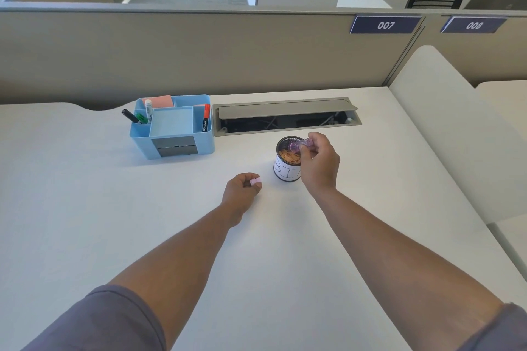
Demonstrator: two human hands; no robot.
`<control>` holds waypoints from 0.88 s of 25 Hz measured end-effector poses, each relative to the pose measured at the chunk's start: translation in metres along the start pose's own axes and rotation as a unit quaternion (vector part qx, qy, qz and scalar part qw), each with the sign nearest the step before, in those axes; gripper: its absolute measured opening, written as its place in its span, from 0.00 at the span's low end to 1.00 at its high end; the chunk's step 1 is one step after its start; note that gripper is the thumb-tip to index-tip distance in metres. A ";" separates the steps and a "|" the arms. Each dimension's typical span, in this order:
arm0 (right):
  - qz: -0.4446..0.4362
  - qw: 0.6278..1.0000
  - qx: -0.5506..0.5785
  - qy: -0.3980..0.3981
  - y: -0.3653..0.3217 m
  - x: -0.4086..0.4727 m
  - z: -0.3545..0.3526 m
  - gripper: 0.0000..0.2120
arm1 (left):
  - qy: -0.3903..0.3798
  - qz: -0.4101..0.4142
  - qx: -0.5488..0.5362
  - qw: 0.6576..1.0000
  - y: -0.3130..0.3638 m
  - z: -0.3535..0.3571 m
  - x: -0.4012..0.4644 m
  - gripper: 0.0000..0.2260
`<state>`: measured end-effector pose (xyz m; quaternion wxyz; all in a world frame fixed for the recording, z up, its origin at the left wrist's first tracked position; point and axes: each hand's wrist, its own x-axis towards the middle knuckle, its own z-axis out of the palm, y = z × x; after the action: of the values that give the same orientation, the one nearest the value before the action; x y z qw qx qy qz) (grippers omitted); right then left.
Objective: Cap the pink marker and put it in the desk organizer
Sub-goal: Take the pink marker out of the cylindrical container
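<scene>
My right hand [320,164] pinches the pink marker [298,146] by one end, and the marker hangs blurred over the open top of a small round can [286,172]. My left hand [242,189] rests on the white desk with its fingers closed around a small pink cap [255,181], which pokes out between thumb and fingers. The two hands are apart, the left one lower and to the left of the can. The light blue desk organizer [171,141] stands at the back left, well away from both hands.
The organizer holds a black marker [129,116], a green one [141,118], a white one [148,108], a red marker [206,120] and pink sticky notes [159,100]. An open cable hatch [286,117] lies behind the can. A beige partition [199,51] closes the desk's far edge.
</scene>
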<state>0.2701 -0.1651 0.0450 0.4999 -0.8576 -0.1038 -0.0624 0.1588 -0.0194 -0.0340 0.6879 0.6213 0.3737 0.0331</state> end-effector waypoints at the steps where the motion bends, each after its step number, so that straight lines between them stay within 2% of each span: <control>1: 0.008 1.000 0.008 0.005 0.000 -0.001 -0.001 0.09 | 0.000 0.001 0.000 1.000 0.000 0.000 -0.001 0.05; 6: 0.116 0.986 0.107 0.051 -0.005 -0.005 -0.006 0.10 | 0.001 -0.002 -0.002 1.000 -0.003 -0.001 -0.007 0.04; 11: 0.249 0.923 0.286 0.069 -0.006 -0.014 -0.012 0.10 | 0.017 -0.034 -0.031 0.999 -0.002 -0.007 -0.012 0.08; 14: 0.258 0.899 0.351 0.040 -0.007 -0.027 -0.010 0.10 | 0.009 -0.048 -0.087 0.995 0.003 -0.017 -0.019 0.09; 19: 0.241 0.904 0.350 -0.041 -0.012 -0.059 0.012 0.10 | -0.007 -0.018 -0.191 0.981 0.027 -0.043 -0.036 0.12; 22: 0.256 0.893 0.358 -0.089 -0.018 -0.077 0.024 0.10 | -0.014 -0.005 -0.209 0.978 0.039 -0.055 -0.046 0.11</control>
<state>0.1907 -0.1445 0.0318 0.7606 -0.6191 0.0601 0.1858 0.1115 0.0121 0.0249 0.8080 0.4620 0.3523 0.0984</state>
